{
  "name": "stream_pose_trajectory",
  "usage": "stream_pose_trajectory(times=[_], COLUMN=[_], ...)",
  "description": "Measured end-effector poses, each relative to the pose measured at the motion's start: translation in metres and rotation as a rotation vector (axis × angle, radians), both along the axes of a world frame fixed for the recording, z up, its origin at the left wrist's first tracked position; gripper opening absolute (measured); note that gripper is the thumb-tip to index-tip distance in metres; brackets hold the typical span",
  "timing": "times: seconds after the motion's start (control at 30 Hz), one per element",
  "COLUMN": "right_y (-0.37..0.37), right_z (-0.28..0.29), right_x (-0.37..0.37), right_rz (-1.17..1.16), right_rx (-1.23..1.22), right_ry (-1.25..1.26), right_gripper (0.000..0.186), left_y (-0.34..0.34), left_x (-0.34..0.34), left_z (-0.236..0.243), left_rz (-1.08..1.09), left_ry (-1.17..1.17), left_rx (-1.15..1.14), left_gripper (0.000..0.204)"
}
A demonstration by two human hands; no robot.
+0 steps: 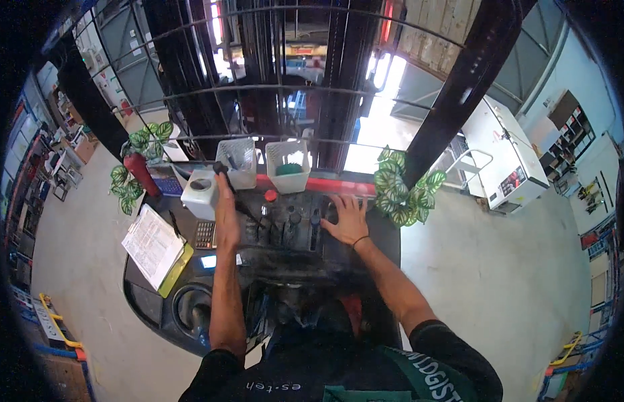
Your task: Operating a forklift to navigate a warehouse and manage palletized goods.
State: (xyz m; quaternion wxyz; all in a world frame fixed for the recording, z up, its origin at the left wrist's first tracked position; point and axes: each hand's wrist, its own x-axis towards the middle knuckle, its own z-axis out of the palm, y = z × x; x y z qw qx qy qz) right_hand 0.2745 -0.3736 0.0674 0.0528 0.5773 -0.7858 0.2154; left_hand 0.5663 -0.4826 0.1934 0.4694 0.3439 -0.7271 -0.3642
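Observation:
My left hand (227, 218) is raised edge-on over the left of the truck's console, beside a white box (201, 192). A black handle (221, 169) shows at its fingertips and along its palm side; the hand seems closed on it, though the curl of the fingers is hidden. My right hand (349, 220) lies with fingers spread on the right of the dark console (285, 258). Its thumb is close to a blue-grey lever (315, 220); contact cannot be made out. Several more dark levers (294, 216) and a red button (270, 195) stand between the hands.
A clipboard with papers (151, 244), a calculator (205, 234) and a round steering wheel (191, 309) are at left. White baskets (287, 175), a red bottle (140, 172) and leafy plants (399, 191) line the front. Beyond rise a wire guard and dark mast (258, 60). A white cabinet (506, 157) stands right.

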Motion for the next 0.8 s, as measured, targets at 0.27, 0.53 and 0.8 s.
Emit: stream_pose_trajectory(times=[0.27,0.53,0.8], right_y=[0.002,-0.001,0.004], right_z=[0.022,0.024,0.026], right_x=[-0.043,-0.007,-0.006], right_rz=[0.072,0.146,0.13], right_rx=[-0.023,0.014,0.013], right_ry=[0.017,-0.061,-0.083], right_gripper=[0.086,0.104,0.105], left_y=[-0.005,-0.014,-0.013], left_x=[-0.041,-0.013,-0.022], left_z=[0.004,-0.018,-0.028], left_rz=[0.049,0.09,0.158], left_ry=[0.032,0.035,0.007], left_rx=[0.02,0.029,0.005], left_gripper=[0.07,0.07,0.072])
